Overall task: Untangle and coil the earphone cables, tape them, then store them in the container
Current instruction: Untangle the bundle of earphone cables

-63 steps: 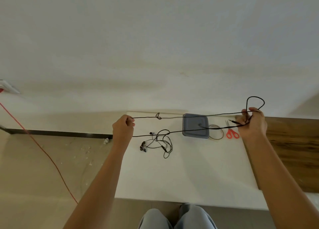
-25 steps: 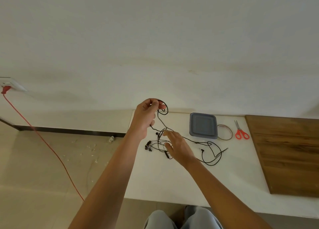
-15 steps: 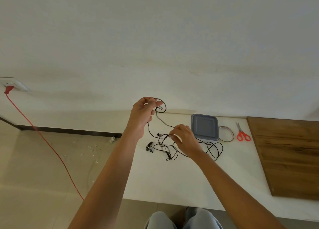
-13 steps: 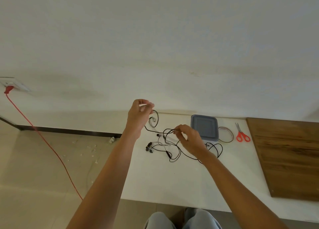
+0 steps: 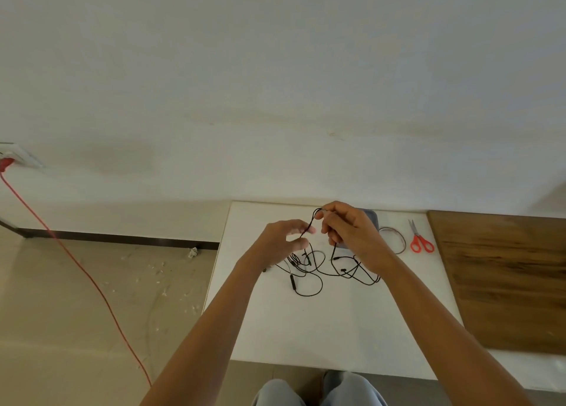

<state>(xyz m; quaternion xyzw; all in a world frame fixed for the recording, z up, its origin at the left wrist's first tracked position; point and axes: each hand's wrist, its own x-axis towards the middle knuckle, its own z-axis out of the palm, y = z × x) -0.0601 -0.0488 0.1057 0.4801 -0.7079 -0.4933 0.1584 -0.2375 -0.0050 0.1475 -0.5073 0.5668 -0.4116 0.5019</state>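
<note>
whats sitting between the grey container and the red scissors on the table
A thin tape roll lies flat on the white table between the container and the scissors, seen in the head view.

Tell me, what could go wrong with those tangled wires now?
The left hand and right hand pinch one loop of the cable while the rest lies crossed over itself on the table. Pulling hard might tighten a knot. The dragged slack could also nudge the tape ring nearby.
</note>
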